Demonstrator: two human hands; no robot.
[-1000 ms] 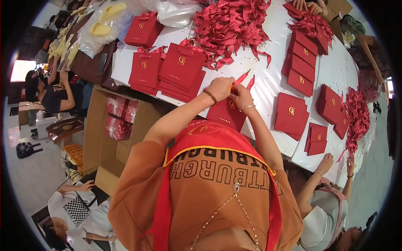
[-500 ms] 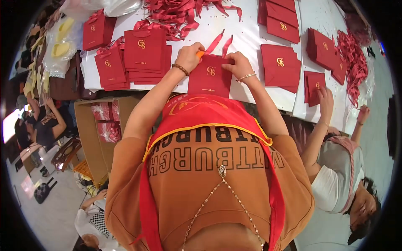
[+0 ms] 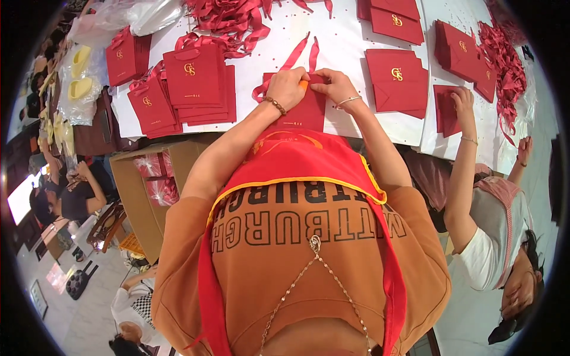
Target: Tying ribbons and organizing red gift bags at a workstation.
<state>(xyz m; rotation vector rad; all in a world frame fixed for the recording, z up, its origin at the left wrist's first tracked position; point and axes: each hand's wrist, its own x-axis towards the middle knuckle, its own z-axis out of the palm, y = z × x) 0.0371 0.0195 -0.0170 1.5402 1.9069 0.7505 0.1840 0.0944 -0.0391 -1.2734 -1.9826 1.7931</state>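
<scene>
Left hand (image 3: 289, 88) curls round an orange thing (image 3: 303, 85); right hand (image 3: 336, 86), nearly closed, seems to pinch the red bag (image 3: 307, 111) — perhaps steadying it

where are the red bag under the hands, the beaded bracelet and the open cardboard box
Red bag (image 3: 307, 111): head view, lower front panel.
Beaded bracelet (image 3: 275, 106): head view, its beads.
Open cardboard box (image 3: 135, 207): head view, left side panel.

Beyond the left edge of the counter (image 3: 341, 44) lie yellow slippers (image 3: 79, 89). Crumpled clear plastic (image 3: 157, 17) lies farther up that edge. Below the near-left corner, a cardboard box (image 3: 139, 222) holds wrapped red packages (image 3: 162, 193).
</scene>
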